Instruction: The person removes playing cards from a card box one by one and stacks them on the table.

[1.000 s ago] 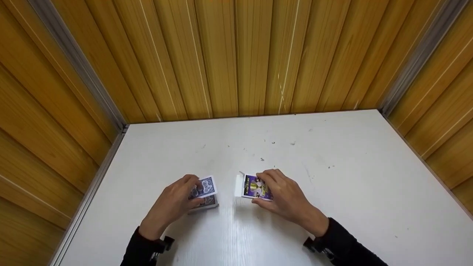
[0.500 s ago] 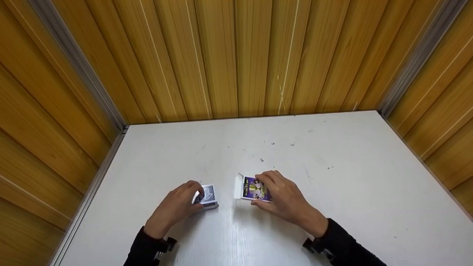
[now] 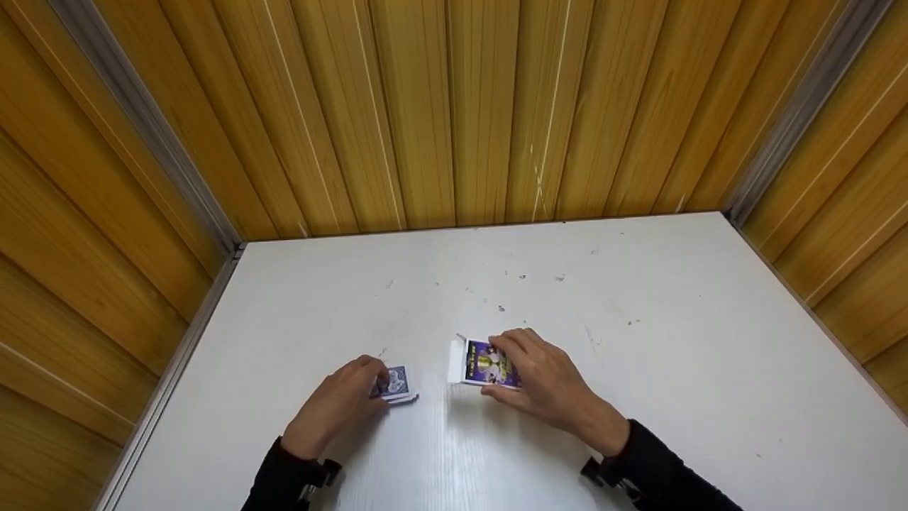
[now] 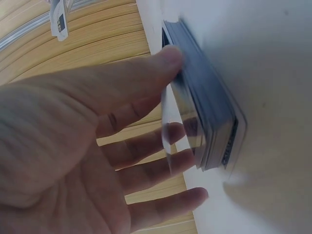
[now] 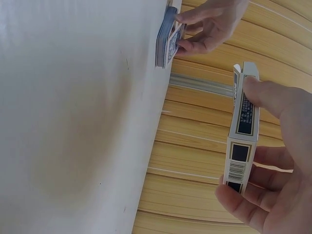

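A deck of playing cards (image 3: pixel 399 380) with blue patterned backs lies at the near middle of the table. My left hand (image 3: pixel 335 404) has its thumb at one edge of the deck and its fingers over the top. In the left wrist view, a blurred card (image 4: pixel 168 134) stands slightly apart from the stack (image 4: pixel 207 92), between thumb and fingers. To the right, my right hand (image 3: pixel 550 383) grips a purple-fronted card box (image 3: pixel 489 363), thumb on one narrow side and fingers on the other. The box's white end flap (image 3: pixel 456 362) sticks out toward the deck.
The white table (image 3: pixel 340 298) bears several small dark marks (image 3: pixel 501 308) beyond the hands. Yellow wood-look panels (image 3: pixel 418 113) close off the back and both sides, with grey metal posts in the corners.
A card was raised above the deck at a tilt; my left hand has come down and toward me, and the top now lies nearly flat. The right hand holds the box almost still.
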A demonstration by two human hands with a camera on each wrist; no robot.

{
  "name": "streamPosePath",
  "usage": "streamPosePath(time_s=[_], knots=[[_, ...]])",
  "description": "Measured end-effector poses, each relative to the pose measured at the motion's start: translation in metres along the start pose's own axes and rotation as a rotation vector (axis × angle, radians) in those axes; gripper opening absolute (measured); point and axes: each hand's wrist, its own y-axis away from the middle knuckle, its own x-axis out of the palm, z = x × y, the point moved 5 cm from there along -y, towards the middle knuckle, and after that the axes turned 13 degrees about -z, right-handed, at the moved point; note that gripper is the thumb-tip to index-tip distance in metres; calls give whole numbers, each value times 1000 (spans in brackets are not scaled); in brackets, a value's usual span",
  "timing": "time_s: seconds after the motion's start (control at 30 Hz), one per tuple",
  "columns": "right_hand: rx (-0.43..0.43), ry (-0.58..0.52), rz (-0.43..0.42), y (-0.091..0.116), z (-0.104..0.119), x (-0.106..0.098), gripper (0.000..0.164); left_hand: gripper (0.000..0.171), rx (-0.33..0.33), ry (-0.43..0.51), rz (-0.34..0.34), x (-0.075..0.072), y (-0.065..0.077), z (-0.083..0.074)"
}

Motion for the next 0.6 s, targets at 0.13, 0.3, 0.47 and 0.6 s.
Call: streamPosePath(time_s=[0.13, 0.3, 0.47, 0.6], knots=[[-7, -6, -5, 0, 0, 0, 71, 30, -12, -3, 20, 2, 1, 1], [-15, -10, -18, 1, 0, 0, 71, 30, -14, -12, 26, 6, 0, 1], [-6, -14, -13, 1, 0, 0, 71, 31, -5, -51, -4, 11, -2, 0], [-15, -16, -19, 1, 0, 0, 69, 32, 8, -87, -33, 13, -2, -3]])
